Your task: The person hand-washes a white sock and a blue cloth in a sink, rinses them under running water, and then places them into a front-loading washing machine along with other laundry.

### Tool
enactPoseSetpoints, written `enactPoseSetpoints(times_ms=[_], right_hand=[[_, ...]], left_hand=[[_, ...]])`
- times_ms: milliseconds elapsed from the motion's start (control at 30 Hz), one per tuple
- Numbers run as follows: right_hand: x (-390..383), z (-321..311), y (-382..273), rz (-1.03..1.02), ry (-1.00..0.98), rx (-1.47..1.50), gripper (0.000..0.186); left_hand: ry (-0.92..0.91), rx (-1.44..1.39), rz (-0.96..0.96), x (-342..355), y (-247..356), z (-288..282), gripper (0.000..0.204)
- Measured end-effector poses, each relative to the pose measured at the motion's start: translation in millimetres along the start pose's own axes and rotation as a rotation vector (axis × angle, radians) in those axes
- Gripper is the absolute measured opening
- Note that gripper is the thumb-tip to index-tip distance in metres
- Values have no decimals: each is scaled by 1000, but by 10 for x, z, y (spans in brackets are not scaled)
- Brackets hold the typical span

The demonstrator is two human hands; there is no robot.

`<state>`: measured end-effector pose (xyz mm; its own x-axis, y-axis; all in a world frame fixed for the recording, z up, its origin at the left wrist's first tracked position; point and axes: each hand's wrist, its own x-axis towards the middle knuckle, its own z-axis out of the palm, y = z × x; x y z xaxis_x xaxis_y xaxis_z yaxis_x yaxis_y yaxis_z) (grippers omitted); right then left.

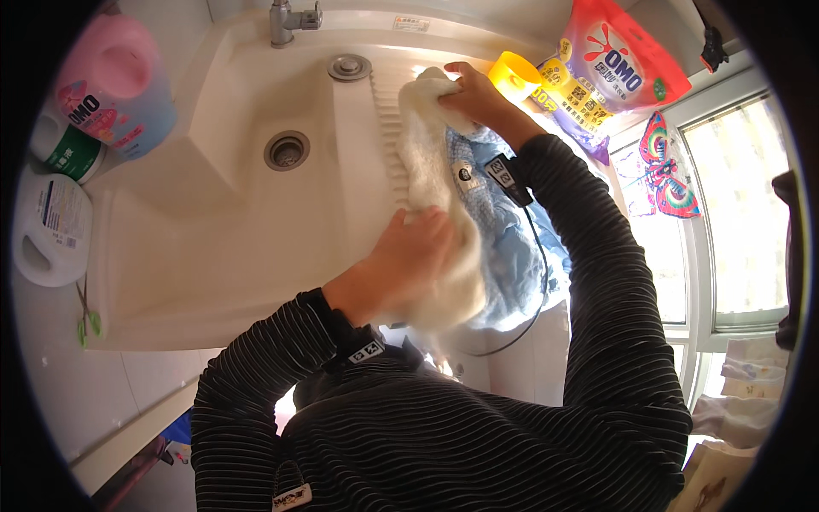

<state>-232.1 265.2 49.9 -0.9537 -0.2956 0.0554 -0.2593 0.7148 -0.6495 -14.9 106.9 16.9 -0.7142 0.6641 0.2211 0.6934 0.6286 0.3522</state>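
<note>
A long, fluffy cream-white cloth [426, 154] lies over the ribbed washboard side of the sink, its near end hanging at the front edge. At its far end, my right hand [474, 96] grips the cloth between thumb and fingers. My left hand [408, 260] is over the cloth's nearer half and touches it; motion smears its fingers, so their grip is unclear. Beside the cloth, under my right forearm, is a crumpled light blue garment [512, 256] with a small pale label.
The white sink [230, 256] has a drain [287, 151] and a metal tap [286, 21]. Several detergent bottles, one a pink-and-blue jug [119, 85], and green-handled scissors [89, 324] stand or lie left. A yellow cup [514, 77] and a detergent bag [614, 68] are at the far right.
</note>
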Motion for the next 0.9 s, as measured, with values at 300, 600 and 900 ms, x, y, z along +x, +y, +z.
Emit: enactPoseSetpoints(times_ms=[300,600,900], right_hand=[[-1108,127,33,-479,-503,-742,39],[-362,275,-129,-394,-344,-795,33],[-18,417,136,-298,-338,-818,38]], left_hand=[[-191,43,-45,53,-153,117,49],[-87,51,-16,-13,-125,93,49],[-110,-43,-21,-6,-173,92,49]])
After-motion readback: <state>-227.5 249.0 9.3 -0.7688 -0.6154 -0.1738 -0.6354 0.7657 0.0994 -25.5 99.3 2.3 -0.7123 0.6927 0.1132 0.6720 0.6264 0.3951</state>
